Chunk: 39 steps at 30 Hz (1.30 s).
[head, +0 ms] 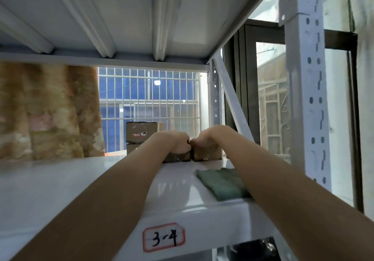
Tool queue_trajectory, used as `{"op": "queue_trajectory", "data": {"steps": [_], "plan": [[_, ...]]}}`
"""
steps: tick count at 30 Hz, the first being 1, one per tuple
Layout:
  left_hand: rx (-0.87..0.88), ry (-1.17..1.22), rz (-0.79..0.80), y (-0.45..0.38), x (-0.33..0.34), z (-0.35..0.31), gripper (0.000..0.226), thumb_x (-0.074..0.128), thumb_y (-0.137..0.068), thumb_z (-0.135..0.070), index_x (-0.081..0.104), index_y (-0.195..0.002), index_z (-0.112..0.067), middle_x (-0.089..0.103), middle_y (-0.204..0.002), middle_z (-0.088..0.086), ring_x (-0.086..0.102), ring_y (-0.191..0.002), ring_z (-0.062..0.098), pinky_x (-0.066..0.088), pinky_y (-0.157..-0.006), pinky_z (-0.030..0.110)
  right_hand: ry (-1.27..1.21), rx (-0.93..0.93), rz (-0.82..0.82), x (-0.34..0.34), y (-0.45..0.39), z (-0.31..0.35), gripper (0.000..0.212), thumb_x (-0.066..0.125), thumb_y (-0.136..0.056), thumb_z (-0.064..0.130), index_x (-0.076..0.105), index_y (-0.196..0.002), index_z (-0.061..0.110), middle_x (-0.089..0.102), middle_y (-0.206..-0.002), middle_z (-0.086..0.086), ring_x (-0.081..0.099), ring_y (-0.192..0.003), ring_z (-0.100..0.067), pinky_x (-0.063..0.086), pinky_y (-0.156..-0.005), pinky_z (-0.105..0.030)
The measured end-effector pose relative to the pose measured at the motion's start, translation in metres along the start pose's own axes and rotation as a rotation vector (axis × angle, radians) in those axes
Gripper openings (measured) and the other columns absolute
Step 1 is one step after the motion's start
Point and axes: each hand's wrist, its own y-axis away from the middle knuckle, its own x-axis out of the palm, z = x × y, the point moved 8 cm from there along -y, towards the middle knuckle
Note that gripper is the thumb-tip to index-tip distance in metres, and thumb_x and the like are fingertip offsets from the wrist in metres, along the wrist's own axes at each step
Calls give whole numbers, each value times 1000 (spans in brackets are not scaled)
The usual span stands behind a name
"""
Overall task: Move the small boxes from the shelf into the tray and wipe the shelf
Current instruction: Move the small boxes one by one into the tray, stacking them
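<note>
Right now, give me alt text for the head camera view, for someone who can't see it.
Two bare arms reach across a white shelf, the left hand and right hand each gripping a small brown box, the left box and right box side by side. A folded green cloth lies beside the right arm; two stacked boxes stand behind, before a barred window.

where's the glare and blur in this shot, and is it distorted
Head view: backlit by the barred window, so the hands and small boxes read dim; glare streaks on the glossy shelf beside the green cloth; curtain smeared by blur; wide-angle lens bends the upright post.
</note>
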Motion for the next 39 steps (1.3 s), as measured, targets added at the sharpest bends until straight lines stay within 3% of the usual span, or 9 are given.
{"op": "queue_trajectory", "data": {"steps": [8,13,18,23,26,30,32,36,39], "plan": [[24,11,28,4,4,-3,40,43,-94,-29,51,-130,-15,55,-130,9,53,-115,28,43,-97,37,77,20,36,-4,6,-1,59,30,-98,53,48,-133,10,52,-135,-12,55,-108,-26,40,-87,-34],[38,20,47,8,5,-7,39,42,-95,-29,50,-130,-13,55,-129,10,53,-114,29,44,-96,37,164,82,79,-15,11,1,69,38,-93,54,28,-147,14,34,-150,-10,42,-131,-28,39,-94,-36],[40,-12,55,13,6,-11,38,42,-96,-25,47,-131,-12,50,-131,12,52,-116,30,41,-94,35,147,68,26,-10,5,1,57,45,-92,53,45,-131,11,48,-104,-9,50,-99,-25,42,-91,-34],[28,4,32,21,5,-5,41,39,-98,-26,43,-136,-11,47,-136,12,48,-123,30,39,-98,35,66,65,51,-6,13,6,50,38,-97,46,47,-131,10,50,-98,-9,49,-93,-23,40,-85,-31],[11,42,8,15,5,-5,52,41,-97,-30,32,-145,-12,34,-148,13,33,-136,30,32,-110,41,-2,77,38,-8,13,-3,47,39,-96,49,51,-122,12,55,-93,-9,53,-94,-23,42,-89,-31],[-29,76,-115,10,-5,-2,63,44,-97,-35,20,-150,-11,16,-157,11,15,-145,28,24,-116,47,-113,101,-79,-16,7,-16,44,52,-84,51,52,-108,15,60,-97,-9,61,-95,-23,46,-98,-35],[-25,87,-151,9,-8,-2,62,44,-97,-35,21,-149,-10,19,-156,11,18,-145,28,25,-115,46,-146,110,-126,-20,8,-19,48,55,-80,52,52,-108,13,59,-92,-9,61,-88,-23,47,-94,-33],[17,100,-142,11,-9,-12,58,43,-97,-33,24,-149,-12,23,-154,11,20,-144,27,27,-114,45,-94,154,-401,-38,17,-24,67,57,-69,68,53,-113,18,59,-107,-8,58,-103,-30,49,-93,-45],[53,92,-168,17,-16,-19,59,42,-97,-34,24,-149,-13,22,-155,8,20,-143,25,28,-114,44,-95,158,-548,-44,34,-27,77,55,-71,73,49,-122,16,57,-113,-8,56,-107,-29,49,-90,-41]]}}
